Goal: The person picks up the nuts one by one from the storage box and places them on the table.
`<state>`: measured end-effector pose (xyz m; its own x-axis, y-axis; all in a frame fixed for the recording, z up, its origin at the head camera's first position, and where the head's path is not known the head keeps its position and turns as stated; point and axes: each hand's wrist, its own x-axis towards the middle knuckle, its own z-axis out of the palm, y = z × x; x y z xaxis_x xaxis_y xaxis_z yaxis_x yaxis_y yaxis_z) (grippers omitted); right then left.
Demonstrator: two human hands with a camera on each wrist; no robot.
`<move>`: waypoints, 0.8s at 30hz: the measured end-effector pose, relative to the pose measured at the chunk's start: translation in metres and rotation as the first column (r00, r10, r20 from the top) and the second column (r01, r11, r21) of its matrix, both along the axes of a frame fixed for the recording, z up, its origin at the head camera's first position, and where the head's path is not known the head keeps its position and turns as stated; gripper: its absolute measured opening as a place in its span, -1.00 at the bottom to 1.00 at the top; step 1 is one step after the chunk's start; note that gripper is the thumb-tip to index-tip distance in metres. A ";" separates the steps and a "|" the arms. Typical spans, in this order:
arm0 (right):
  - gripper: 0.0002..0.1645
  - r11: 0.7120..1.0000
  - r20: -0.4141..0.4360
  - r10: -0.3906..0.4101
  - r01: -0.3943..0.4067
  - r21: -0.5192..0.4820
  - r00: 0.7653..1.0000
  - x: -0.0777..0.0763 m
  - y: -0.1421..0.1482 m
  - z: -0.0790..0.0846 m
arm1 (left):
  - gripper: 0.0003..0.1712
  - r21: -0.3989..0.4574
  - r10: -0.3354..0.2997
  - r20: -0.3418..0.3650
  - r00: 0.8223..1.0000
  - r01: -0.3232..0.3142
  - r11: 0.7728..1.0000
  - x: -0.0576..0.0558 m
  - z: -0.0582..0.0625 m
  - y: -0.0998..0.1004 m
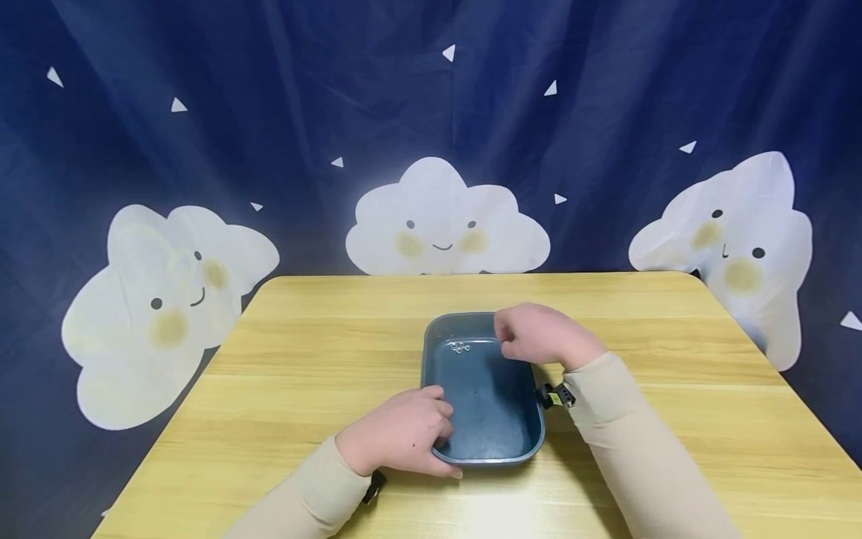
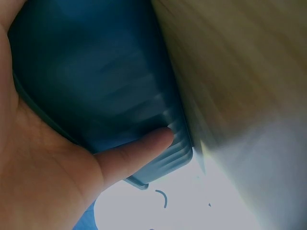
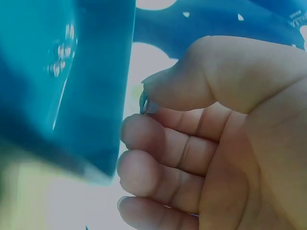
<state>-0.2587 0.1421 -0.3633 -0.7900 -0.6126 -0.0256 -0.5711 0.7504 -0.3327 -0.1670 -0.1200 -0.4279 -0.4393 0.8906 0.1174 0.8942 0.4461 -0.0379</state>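
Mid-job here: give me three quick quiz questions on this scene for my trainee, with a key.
1. True or false: the left hand has its thumb outside the blue tray.
2. The right hand pinches: A) a pen; B) a small shiny piece; C) a cloth.
3. In the head view, where in the tray do the loose shiny pieces lie?
Key: 1. True. 2. B. 3. At the far end, toward the left.

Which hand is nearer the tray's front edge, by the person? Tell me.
Left. The left hand holds the tray beside its front edge; the right hand is farther away, toward the tray's back.
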 end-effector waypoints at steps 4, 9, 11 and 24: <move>-0.90 0.999 -0.005 -0.031 0.031 -0.020 1.000 -0.002 0.019 -0.001 | -0.40 -0.004 0.000 -0.002 1.000 0.000 1.000 -0.001 0.000 0.000; -0.93 0.996 0.010 -0.071 0.072 -0.051 0.997 -0.003 0.045 -0.002 | -0.39 -0.007 -0.001 -0.014 1.000 0.001 1.000 0.000 -0.001 -0.001; -0.93 0.994 0.008 -0.095 0.095 -0.051 0.995 -0.003 0.056 -0.003 | -0.38 -0.008 -0.003 -0.023 1.000 0.003 1.000 0.000 -0.001 -0.001; -0.95 0.983 0.049 -0.184 0.184 -0.013 0.982 -0.010 0.091 -0.020 | -0.38 -0.002 -0.007 -0.032 0.999 0.007 1.000 0.001 0.003 0.000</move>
